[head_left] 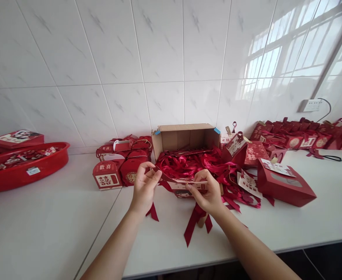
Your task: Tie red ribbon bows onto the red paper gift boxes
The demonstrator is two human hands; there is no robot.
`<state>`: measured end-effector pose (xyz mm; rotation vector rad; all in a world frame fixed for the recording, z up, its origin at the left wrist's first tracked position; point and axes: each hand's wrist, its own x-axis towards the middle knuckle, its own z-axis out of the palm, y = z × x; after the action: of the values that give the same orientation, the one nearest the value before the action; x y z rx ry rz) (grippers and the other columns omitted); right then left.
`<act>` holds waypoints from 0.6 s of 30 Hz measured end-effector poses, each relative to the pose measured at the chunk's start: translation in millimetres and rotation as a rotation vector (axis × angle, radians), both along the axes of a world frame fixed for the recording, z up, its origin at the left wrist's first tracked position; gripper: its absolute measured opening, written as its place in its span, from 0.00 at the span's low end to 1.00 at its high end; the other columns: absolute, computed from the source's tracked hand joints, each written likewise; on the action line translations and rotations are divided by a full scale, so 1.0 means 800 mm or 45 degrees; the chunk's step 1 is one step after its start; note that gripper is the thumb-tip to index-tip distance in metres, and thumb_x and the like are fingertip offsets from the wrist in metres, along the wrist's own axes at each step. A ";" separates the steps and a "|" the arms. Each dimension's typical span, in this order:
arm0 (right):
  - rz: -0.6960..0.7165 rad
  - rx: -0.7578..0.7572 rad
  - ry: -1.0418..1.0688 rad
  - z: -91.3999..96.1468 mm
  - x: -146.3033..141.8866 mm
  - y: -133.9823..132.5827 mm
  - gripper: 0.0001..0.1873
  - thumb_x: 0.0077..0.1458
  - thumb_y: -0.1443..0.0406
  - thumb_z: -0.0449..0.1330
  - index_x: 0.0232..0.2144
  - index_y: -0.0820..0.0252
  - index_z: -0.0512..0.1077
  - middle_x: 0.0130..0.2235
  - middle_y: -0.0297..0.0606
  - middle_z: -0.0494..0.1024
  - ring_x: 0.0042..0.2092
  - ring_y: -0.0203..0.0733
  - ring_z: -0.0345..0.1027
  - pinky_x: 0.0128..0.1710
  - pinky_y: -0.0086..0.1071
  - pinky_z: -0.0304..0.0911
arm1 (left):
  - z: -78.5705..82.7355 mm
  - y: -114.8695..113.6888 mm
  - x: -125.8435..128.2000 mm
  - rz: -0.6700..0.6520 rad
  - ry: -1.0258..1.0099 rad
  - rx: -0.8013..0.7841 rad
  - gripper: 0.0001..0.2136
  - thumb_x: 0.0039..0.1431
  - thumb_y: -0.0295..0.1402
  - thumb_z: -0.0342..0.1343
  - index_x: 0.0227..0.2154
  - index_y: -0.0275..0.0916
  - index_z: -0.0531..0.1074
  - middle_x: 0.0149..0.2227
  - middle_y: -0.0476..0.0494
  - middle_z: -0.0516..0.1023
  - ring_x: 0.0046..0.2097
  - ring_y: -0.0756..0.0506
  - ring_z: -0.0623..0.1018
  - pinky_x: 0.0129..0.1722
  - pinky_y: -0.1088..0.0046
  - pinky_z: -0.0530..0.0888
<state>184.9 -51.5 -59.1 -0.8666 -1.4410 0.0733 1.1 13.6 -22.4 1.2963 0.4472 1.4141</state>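
"While the open carton (185, 138) stands before you, what could go wrong?"
"Its ribbon pile (185, 165) could snag, I think, if you tug sharply. Your right hand (208, 194) pinches a pale card (201, 186) just in front; your left hand (144, 186) seems to pinch a thin red strip (163, 175)."

Premises are consistent with a gift-packing workroom, as evidenced, from the person's position, by a white worktop (57, 229) against a tiled wall (162, 46), an open carton (185, 139) of red ribbons (173, 167) at twelve o'clock, a red basin (13, 179) at ten and rows of decorated boxes (297, 140) at two.
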 end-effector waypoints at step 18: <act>0.034 0.123 -0.143 0.003 -0.006 -0.006 0.13 0.48 0.69 0.63 0.31 0.55 0.60 0.31 0.35 0.67 0.32 0.40 0.60 0.32 0.36 0.59 | 0.005 -0.030 0.005 -0.352 0.553 0.390 0.10 0.56 0.33 0.57 0.39 0.41 0.79 0.48 0.39 0.71 0.51 0.40 0.72 0.46 0.69 0.73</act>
<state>179.9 -56.4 -56.6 -0.7824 -1.5482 -0.0250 5.3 -10.3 -18.3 1.8517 0.3261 0.9909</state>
